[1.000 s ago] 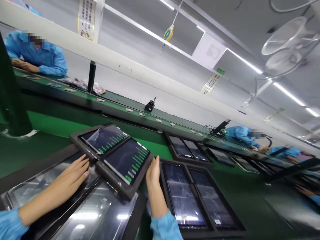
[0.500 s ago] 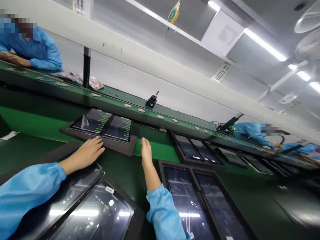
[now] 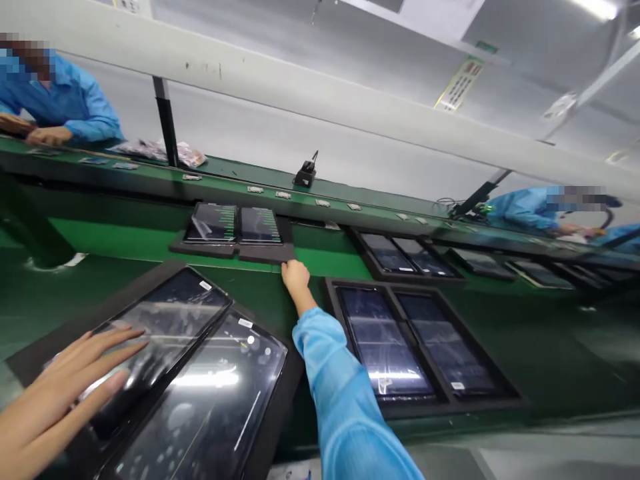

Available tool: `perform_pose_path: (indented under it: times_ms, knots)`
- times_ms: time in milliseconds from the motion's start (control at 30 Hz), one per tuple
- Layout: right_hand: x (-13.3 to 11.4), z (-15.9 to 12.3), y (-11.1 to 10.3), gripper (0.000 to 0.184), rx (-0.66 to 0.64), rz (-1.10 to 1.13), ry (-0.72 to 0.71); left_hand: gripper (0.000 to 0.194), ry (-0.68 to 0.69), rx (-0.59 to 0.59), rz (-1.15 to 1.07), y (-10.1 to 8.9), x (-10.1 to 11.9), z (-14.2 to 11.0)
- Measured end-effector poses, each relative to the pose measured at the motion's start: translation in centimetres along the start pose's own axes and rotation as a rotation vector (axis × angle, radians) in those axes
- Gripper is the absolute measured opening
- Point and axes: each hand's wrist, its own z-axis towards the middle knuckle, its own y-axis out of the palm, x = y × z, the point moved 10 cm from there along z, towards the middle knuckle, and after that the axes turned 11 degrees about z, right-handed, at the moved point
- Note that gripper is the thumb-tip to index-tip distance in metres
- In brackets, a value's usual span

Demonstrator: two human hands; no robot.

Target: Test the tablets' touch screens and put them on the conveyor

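Note:
At lower left my left hand (image 3: 75, 387) is spread open over a dark glass screen panel (image 3: 165, 320); whether it touches the glass I cannot tell. A second screen panel (image 3: 210, 400) lies beside that one, both in a black foam tray (image 3: 165, 270) set at an angle. Further off, my right hand (image 3: 297, 277) is closed at the near right corner of another foam tray (image 3: 210, 251), its fingertips partly hidden. Two smaller screens (image 3: 213, 223) with green marks rest in this tray on the bright green belt.
Right of my right arm, a foam tray (image 3: 400, 407) holds two dark screens. More trayed screens (image 3: 400, 253) line the belt (image 3: 320, 253) toward the right. Small parts (image 3: 283, 195) dot the ledge behind, near a black device (image 3: 305, 175). Co-workers in blue sleeves (image 3: 95, 100) sit across.
My left hand has drawn back from the far tray to the near panels. My right hand has closed at the far tray's corner, and that tray now sits straighter along the belt.

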Motion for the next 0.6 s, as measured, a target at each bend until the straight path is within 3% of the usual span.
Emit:
perform_pose_path:
  times_ms: [100, 167, 300, 400, 533, 600]
  knots:
    - [-1.1, 0.4, -0.6, 0.029, -0.049, 0.02, -0.029, 0.048, -0.002, 0.014, 0.01, -0.1, -1.0, -1.2]
    - [-2.7, -1.4, -0.3, 0.026, -0.116, 0.059, -0.118, 0.044, -0.021, 0.007, 0.1, 0.3, -2.1, -0.7]
    - [-4.0, -9.3, 0.4, 0.026, -0.286, 0.171, -0.377, 0.055, -0.132, -0.124, 0.332, 2.0, -5.9, 0.3]
    - [-1.2, -15.6, 0.9, 0.034, -0.373, 0.227, -0.464, 0.062, -0.254, -0.193, 0.408, 2.8, -8.3, -0.5]
    - [4.0, -19.8, 0.3, 0.045, -0.177, 0.41, -0.391, 0.062, -0.5, -0.068, 0.27, 2.3, -9.7, -2.7]
    - [4.8, -21.3, 0.0, 0.045, -0.049, 0.437, -0.367, 0.059, -0.569, 0.038, 0.152, 2.0, -9.8, -3.4]
